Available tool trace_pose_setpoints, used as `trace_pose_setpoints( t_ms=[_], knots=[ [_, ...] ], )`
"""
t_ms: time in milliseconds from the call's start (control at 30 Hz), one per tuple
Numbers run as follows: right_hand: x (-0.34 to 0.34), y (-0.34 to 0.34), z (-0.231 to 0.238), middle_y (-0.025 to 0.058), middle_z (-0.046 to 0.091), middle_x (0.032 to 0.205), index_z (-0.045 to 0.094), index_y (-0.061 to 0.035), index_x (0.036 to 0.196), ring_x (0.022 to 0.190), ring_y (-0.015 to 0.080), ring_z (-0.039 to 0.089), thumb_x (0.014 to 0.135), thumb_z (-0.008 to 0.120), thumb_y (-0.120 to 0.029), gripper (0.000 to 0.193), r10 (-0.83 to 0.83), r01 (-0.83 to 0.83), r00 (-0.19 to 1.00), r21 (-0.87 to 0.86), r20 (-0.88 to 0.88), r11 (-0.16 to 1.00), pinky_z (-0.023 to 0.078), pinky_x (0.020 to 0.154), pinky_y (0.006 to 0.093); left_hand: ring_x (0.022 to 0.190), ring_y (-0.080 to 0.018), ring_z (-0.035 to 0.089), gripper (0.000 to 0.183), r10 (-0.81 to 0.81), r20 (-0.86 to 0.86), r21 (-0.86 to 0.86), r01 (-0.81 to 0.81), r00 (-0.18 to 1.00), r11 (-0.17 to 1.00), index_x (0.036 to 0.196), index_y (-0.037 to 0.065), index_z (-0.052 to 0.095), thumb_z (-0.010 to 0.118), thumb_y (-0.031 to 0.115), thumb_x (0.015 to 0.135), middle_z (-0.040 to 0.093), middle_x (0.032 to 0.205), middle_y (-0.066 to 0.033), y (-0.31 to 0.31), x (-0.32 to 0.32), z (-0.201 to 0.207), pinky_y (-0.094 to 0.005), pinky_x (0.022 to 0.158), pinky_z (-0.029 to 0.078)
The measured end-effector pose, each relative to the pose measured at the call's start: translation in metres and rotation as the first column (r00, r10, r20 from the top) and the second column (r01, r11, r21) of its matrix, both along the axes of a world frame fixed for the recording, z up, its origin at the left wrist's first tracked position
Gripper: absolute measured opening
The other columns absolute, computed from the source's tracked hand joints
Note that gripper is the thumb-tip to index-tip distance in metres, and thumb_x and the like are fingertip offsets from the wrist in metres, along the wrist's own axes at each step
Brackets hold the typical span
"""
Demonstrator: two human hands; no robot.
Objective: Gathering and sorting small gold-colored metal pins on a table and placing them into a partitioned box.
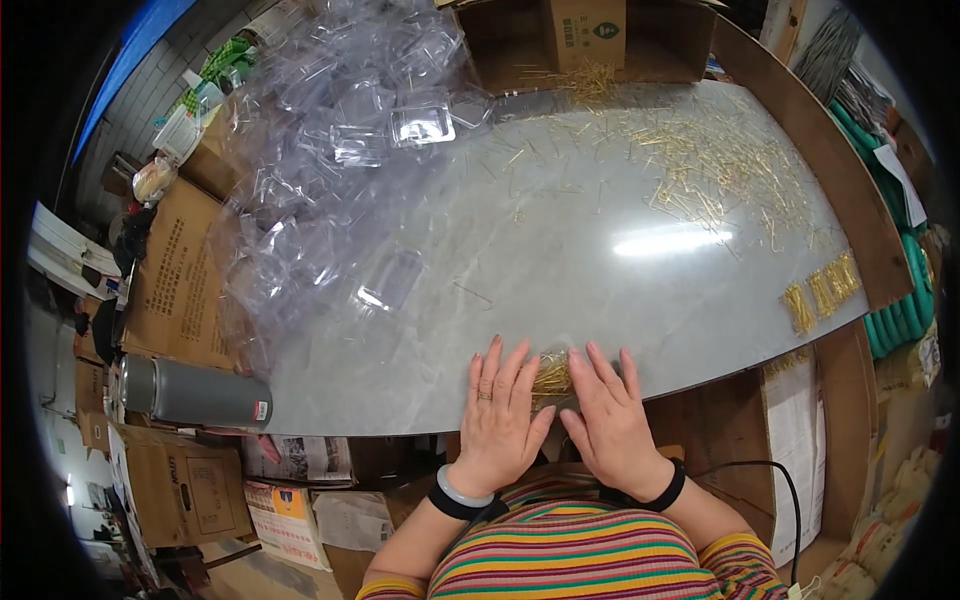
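Note:
At the near edge of the grey table (pixel 560 270), a small bunch of thin gold-coloured wire hooks (pixel 551 376) lies between my two hands. My left hand (pixel 503 420) rests flat along the bunch's left side, fingers stretched out. Against the right side is my right hand (pixel 612 425), also flat with its fingers extended. Neither hand is closed round the hooks. Many loose hooks (pixel 720 170) are scattered over the far right of the tabletop. Several gathered bundles of hooks (pixel 822 292) sit in a row by the right edge.
Clear plastic shells (pixel 340 130) are heaped across the table's left side, with one single shell (pixel 392 282) nearer me. A grey bottle (pixel 205 393) lies at the near left corner. Cardboard (pixel 815 150) borders the right edge, and an open carton (pixel 510 50) stands at the back.

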State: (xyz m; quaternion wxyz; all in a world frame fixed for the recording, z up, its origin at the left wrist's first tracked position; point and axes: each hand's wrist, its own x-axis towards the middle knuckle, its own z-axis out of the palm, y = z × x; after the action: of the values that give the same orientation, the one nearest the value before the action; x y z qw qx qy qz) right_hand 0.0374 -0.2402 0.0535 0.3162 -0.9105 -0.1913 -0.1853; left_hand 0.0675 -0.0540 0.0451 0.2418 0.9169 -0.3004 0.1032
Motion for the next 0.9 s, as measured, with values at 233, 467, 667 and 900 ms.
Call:
trace_pose_setpoints(
  t_ms=[233, 467, 667, 900],
  knots=[
    [0.008, -0.006, -0.009, 0.0171, 0.062, 0.117, 0.057, -0.002, 0.129, 0.114, 0.0369, 0.057, 0.083, 0.07, -0.002, 0.047, -0.062, 0.056, 0.998, 0.207, 0.023, 0.977, 0.041, 0.105, 0.0542, 0.142, -0.044, 0.035, 0.066, -0.006, 0.01, -0.126, 0.007, 1.0, 0.992, 0.145, -0.003, 0.04, 0.067, 0.02, 0.089, 0.043, 0.147, -0.021, 0.0, 0.001, -0.005, -0.0586, 0.118, 0.024],
    [0.024, -0.005, -0.001, 0.0105, 0.066, 0.1, 0.064, -0.0059, 0.117, 0.099, 0.0314, 0.06, 0.078, 0.07, 0.003, 0.04, -0.087, 0.076, 0.991, 0.107, 0.1, 0.991, 0.045, 0.096, 0.0491, 0.14, -0.0444, 0.037, 0.066, -0.032, 0.034, -0.101, 0.035, 0.999, 0.994, 0.144, -0.002, 0.04, 0.067, 0.021, 0.089, 0.044, 0.146, -0.0215, 0.001, 0.001, -0.007, -0.0593, 0.117, 0.026],
    [0.024, -0.004, -0.005, 0.01, 0.068, 0.104, 0.063, -0.006, 0.124, 0.106, 0.0302, 0.062, 0.08, 0.069, 0.0, 0.044, -0.019, 0.008, 0.995, 0.11, 0.097, 0.994, 0.041, 0.104, 0.0505, 0.14, -0.0447, 0.036, 0.063, -0.028, 0.044, -0.087, 0.031, 0.999, 0.996, 0.142, -0.002, 0.043, 0.066, 0.022, 0.089, 0.042, 0.146, -0.022, 0.003, 0.0, -0.009, -0.0595, 0.117, 0.027],
    [0.021, -0.007, -0.006, 0.0101, 0.068, 0.116, 0.063, -0.0056, 0.124, 0.111, 0.0292, 0.062, 0.081, 0.07, -0.003, 0.043, -0.015, 0.014, 0.993, 0.01, 0.116, 1.0, 0.038, 0.107, 0.0532, 0.135, -0.0444, 0.037, 0.063, 0.004, 0.078, -0.054, 0.0, 0.997, 0.999, 0.142, -0.002, 0.046, 0.067, 0.021, 0.088, 0.043, 0.139, -0.0206, 0.002, -0.002, -0.008, -0.059, 0.115, 0.029]
  ],
)
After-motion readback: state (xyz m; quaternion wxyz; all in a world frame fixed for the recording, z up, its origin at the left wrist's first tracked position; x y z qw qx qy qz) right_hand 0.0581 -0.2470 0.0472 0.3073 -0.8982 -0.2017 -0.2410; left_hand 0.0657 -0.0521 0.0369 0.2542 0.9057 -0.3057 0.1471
